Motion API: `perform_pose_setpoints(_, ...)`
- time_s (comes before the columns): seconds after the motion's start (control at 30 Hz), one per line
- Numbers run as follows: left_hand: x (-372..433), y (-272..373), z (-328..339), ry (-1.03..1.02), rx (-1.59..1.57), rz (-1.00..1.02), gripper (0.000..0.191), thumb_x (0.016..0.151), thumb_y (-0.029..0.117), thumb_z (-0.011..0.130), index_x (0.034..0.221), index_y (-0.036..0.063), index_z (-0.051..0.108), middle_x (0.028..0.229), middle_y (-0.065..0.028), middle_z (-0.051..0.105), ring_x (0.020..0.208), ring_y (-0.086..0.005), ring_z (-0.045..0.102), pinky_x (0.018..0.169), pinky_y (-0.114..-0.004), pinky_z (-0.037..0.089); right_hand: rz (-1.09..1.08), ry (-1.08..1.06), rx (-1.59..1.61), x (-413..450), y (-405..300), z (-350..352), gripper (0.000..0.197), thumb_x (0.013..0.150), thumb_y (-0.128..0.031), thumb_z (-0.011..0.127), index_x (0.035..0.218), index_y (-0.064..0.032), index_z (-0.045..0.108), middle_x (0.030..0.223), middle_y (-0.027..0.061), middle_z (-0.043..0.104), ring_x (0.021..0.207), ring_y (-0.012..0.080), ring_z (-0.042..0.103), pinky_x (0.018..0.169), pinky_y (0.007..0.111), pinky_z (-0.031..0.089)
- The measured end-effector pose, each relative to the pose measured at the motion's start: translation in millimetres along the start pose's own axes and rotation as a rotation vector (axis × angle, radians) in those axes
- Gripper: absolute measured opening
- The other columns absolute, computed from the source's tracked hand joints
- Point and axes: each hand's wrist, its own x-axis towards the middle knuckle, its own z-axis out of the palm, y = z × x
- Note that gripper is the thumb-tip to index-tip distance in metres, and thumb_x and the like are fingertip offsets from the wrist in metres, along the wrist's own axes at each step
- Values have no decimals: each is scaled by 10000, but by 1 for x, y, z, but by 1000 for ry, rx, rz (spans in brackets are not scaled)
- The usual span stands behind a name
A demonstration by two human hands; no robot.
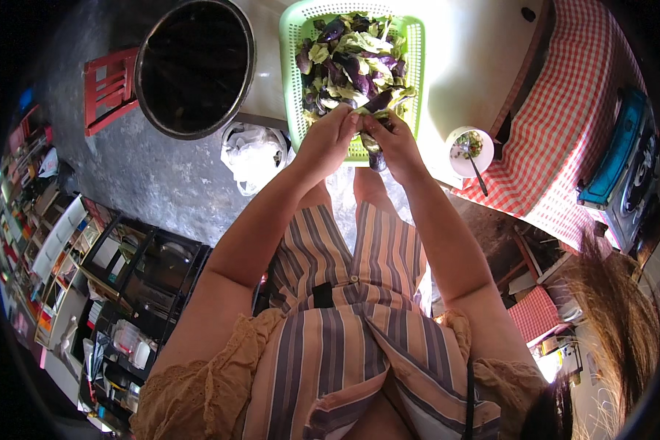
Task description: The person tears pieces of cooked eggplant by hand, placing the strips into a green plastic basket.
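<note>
My left hand [329, 135] and my right hand [395, 144] meet over the near end of a green plastic basket [290, 82]. Between them they grip a dark purple and pale green leafy piece [379, 104], fingertips nearly touching. Below my fingers on the right hangs a dark, rounded purplish piece [375, 154]; whether it joins the leafy piece is unclear. The basket holds a heap of purple and green leafy pieces [357, 63], probably vegetable, with torn pale parts among dark ones.
Left of the basket are a large dark round pan [195, 69], a red plastic chair [107, 91] and a bin lined with a white bag [253, 151]. At right, a white bowl [451, 157] with chopped food and a spoon [478, 176] stands beside a red checked cloth [550, 143] and a gas stove [621, 165].
</note>
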Motion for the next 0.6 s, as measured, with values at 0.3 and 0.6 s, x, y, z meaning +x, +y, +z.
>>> perform_pose_setpoints(0.3,-1,21,-11,-237,-914,-447,272,927,346,339,794,129,435,578,71,290,498,-37,244,471,-190,220,4,-137,203,-3,-13,-3,233,857,-161,525,1008,16,523,900,69,588,793,119,541,716,244,430)
perform_pose_setpoints(0.6,8,36,-5,29,-13,-138,342,900,357,397,996,38,475,770,-97,566,703,-189,563,609,-314,438,-117,-125,-1026,-11,-33,6,197,796,-218,520,908,-65,574,798,142,607,711,300,589,657,388,461)
